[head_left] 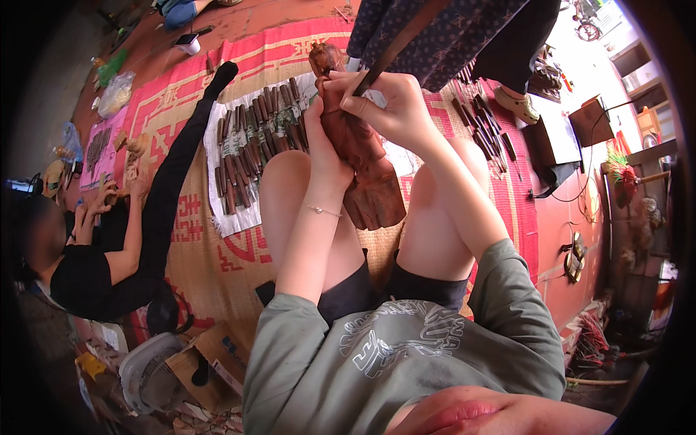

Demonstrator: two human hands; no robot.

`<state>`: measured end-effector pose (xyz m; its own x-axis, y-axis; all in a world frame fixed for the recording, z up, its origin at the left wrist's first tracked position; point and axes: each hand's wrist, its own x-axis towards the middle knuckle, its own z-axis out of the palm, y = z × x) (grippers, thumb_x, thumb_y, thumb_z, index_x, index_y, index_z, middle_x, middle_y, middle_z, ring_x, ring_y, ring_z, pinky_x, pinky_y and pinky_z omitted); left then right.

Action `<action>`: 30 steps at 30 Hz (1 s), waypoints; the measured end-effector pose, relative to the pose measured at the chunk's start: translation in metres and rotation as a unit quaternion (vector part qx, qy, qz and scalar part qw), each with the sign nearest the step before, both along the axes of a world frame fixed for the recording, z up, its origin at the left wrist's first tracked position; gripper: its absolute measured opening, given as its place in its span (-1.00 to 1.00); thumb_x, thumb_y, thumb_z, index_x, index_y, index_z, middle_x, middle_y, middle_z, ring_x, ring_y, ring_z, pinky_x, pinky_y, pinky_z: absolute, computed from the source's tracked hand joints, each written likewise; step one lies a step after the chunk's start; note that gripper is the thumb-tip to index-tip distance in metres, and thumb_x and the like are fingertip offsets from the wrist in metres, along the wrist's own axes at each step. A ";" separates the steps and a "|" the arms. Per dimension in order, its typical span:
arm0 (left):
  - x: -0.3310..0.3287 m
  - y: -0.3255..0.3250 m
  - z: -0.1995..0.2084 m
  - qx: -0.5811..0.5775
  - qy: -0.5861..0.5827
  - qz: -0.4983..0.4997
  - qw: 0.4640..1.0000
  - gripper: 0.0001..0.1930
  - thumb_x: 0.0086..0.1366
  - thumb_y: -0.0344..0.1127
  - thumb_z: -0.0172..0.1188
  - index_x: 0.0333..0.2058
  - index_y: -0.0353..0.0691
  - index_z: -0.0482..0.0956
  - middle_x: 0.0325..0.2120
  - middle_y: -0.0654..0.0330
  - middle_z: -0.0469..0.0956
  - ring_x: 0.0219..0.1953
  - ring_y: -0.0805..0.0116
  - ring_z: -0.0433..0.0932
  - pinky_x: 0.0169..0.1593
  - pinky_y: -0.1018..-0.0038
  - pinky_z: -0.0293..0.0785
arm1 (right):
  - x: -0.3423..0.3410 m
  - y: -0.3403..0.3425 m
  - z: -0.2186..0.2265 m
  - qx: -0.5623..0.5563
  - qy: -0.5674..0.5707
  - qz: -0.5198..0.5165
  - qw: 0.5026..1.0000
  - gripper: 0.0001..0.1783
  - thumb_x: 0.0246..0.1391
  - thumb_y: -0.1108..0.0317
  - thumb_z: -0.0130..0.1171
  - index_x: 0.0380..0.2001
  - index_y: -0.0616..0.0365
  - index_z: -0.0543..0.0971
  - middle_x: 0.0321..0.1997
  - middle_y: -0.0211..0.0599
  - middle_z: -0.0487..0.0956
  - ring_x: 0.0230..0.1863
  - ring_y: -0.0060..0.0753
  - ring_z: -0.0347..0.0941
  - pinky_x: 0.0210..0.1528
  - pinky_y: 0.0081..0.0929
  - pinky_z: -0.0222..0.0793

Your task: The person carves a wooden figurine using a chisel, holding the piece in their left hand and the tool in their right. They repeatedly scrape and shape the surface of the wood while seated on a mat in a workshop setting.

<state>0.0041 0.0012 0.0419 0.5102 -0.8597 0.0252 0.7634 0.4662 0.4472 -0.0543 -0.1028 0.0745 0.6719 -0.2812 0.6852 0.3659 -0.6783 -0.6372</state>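
Note:
A reddish-brown carved wooden figurine (373, 192) stands tilted between my bare knees, its head end away from me and its broad base toward me. My left hand (330, 141) is wrapped round its left side. In my right hand (391, 109) is a long, dark, slim-handled carving tool (406, 43), gripped like a pen, its shaft slanting up to the right. The tool's tip is hidden by my fingers close to the figurine's upper part. Beyond my left knee, rows of wooden-handled chisels (254, 138) lie on a white cloth (239, 219).
A red-and-straw patterned mat (217, 250) lies under me. More chisels (486, 130) lie to the right. At left, another person (98, 268) works on a pale wooden carving (134, 145), one leg stretched along the mat. Someone stands ahead in clogs (516, 106). A cardboard box (206, 370) sits lower left.

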 end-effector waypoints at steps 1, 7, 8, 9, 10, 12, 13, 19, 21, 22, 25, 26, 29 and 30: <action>0.003 0.000 -0.002 0.016 -0.023 0.004 1.000 -0.51 0.30 0.06 -0.27 0.00 -0.16 0.34 -0.16 0.18 0.45 -0.12 0.40 0.47 -0.01 0.44 0.39 | 0.000 0.002 0.000 -0.017 0.007 -0.003 1.000 -0.78 -0.14 0.42 0.26 -0.32 0.17 0.61 -0.43 -0.22 0.61 -0.42 -0.29 0.56 -0.33 -0.48 0.44; 0.006 -0.002 -0.007 0.064 -0.007 -0.022 0.998 -0.43 0.22 0.21 -0.24 -0.08 -0.15 0.38 -0.40 0.19 0.52 -0.45 0.35 0.54 -0.37 0.41 0.52 | 0.001 0.003 -0.005 -0.001 0.008 -0.074 0.997 -0.79 -0.12 0.41 0.27 -0.33 0.17 0.62 -0.42 -0.19 0.61 -0.40 -0.31 0.56 -0.34 -0.51 0.44; 0.002 -0.003 -0.005 0.079 0.003 -0.005 0.997 -0.42 0.21 0.22 -0.22 -0.09 -0.16 0.39 -0.41 0.18 0.52 -0.45 0.35 0.53 -0.36 0.40 0.51 | 0.002 0.001 -0.007 0.032 -0.004 -0.064 0.997 -0.80 -0.11 0.42 0.26 -0.33 0.19 0.62 -0.41 -0.21 0.62 -0.39 -0.36 0.57 -0.32 -0.52 0.45; -0.001 -0.003 -0.002 0.093 0.011 0.010 0.996 -0.42 0.20 0.23 -0.21 -0.10 -0.17 0.39 -0.43 0.18 0.51 -0.45 0.34 0.53 -0.34 0.39 0.51 | 0.003 -0.001 -0.008 0.066 -0.016 -0.054 0.996 -0.81 -0.09 0.43 0.25 -0.33 0.20 0.62 -0.40 -0.22 0.63 -0.37 -0.41 0.57 -0.30 -0.53 0.45; -0.001 -0.002 0.000 0.108 0.020 0.027 0.994 -0.41 0.19 0.24 -0.20 -0.11 -0.18 0.39 -0.44 0.17 0.51 -0.45 0.33 0.52 -0.33 0.38 0.50 | 0.003 0.000 -0.007 0.100 -0.029 -0.044 0.994 -0.82 -0.08 0.44 0.25 -0.34 0.22 0.62 -0.39 -0.24 0.64 -0.35 -0.45 0.58 -0.28 -0.55 0.46; 0.005 0.002 -0.007 0.087 0.006 -0.008 0.996 -0.38 0.18 0.26 -0.22 -0.08 -0.19 0.38 -0.37 0.12 0.52 -0.37 0.23 0.52 -0.26 0.30 0.49 | -0.005 0.001 0.002 0.123 -0.022 -0.033 0.992 -0.86 -0.05 0.46 0.23 -0.36 0.25 0.61 -0.36 -0.29 0.64 -0.30 -0.54 0.56 -0.20 -0.56 0.45; 0.008 0.005 -0.010 0.077 0.000 -0.025 0.997 -0.36 0.18 0.26 -0.23 -0.06 -0.19 0.37 -0.34 0.10 0.52 -0.34 0.19 0.53 -0.22 0.26 0.48 | -0.007 0.000 0.004 0.143 -0.020 -0.024 0.989 -0.87 -0.04 0.47 0.22 -0.37 0.25 0.61 -0.35 -0.29 0.64 -0.29 -0.54 0.55 -0.19 -0.57 0.45; 0.013 0.008 -0.008 0.089 -0.002 0.010 0.996 -0.30 0.16 0.31 -0.26 -0.13 -0.27 0.39 -0.47 0.02 0.51 -0.39 0.14 0.52 -0.26 0.27 0.48 | -0.016 -0.010 0.004 0.164 -0.001 -0.012 0.986 -0.91 0.03 0.55 0.14 -0.36 0.36 0.52 -0.41 -0.22 0.57 -0.36 -0.52 0.50 -0.28 -0.61 0.42; 0.015 0.009 -0.009 0.083 -0.018 0.020 0.996 -0.30 0.17 0.31 -0.27 -0.12 -0.28 0.39 -0.46 0.02 0.51 -0.39 0.14 0.53 -0.27 0.28 0.49 | -0.022 -0.002 0.010 0.109 0.018 -0.063 0.992 -0.91 0.03 0.53 0.13 -0.39 0.36 0.51 -0.49 -0.26 0.55 -0.48 -0.55 0.48 -0.41 -0.65 0.39; 0.016 0.009 -0.010 0.078 -0.021 0.020 0.997 -0.30 0.17 0.31 -0.27 -0.11 -0.28 0.38 -0.45 0.03 0.51 -0.38 0.15 0.53 -0.27 0.29 0.49 | -0.023 0.002 0.012 0.162 0.027 -0.038 0.986 -0.91 0.03 0.50 0.11 -0.41 0.34 0.51 -0.52 -0.29 0.54 -0.51 -0.59 0.45 -0.44 -0.67 0.36; 0.014 0.010 -0.001 0.072 0.003 0.040 0.997 -0.37 0.19 0.25 -0.22 -0.11 -0.25 0.36 -0.45 0.10 0.50 -0.41 0.22 0.52 -0.30 0.33 0.49 | -0.021 0.009 0.013 0.280 0.048 0.038 0.958 -0.86 0.07 0.42 0.02 -0.45 0.28 0.49 -0.60 -0.37 0.49 -0.61 -0.69 0.36 -0.54 -0.71 0.28; 0.012 0.010 0.002 0.071 0.016 0.050 0.996 -0.40 0.20 0.22 -0.20 -0.11 -0.24 0.35 -0.46 0.13 0.50 -0.43 0.26 0.52 -0.30 0.35 0.49 | -0.020 0.011 0.013 0.284 0.071 0.046 0.955 -0.86 0.06 0.43 0.01 -0.44 0.31 0.48 -0.60 -0.35 0.49 -0.61 -0.66 0.36 -0.54 -0.70 0.28; 0.013 0.005 -0.001 0.059 0.047 0.092 0.993 -0.43 0.22 0.19 -0.20 -0.10 -0.22 0.35 -0.38 0.17 0.50 -0.35 0.29 0.52 -0.25 0.38 0.48 | -0.020 0.015 0.016 0.275 0.156 0.072 0.946 -0.87 0.02 0.47 -0.02 -0.43 0.34 0.45 -0.58 -0.30 0.48 -0.61 -0.61 0.37 -0.53 -0.68 0.29; 0.014 0.005 -0.003 0.061 0.038 0.092 0.993 -0.45 0.23 0.17 -0.20 -0.09 -0.21 0.35 -0.35 0.18 0.49 -0.33 0.30 0.51 -0.23 0.39 0.47 | -0.019 0.016 0.015 0.269 0.169 0.076 0.945 -0.88 0.01 0.48 -0.01 -0.43 0.33 0.45 -0.59 -0.31 0.48 -0.61 -0.61 0.37 -0.53 -0.69 0.29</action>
<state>0.0177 0.0061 0.0393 0.6548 -0.7464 -0.1188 0.7046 0.5461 0.4531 -0.0734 -0.0869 0.0899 0.8876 -0.4108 0.2082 0.1458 -0.1782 -0.9731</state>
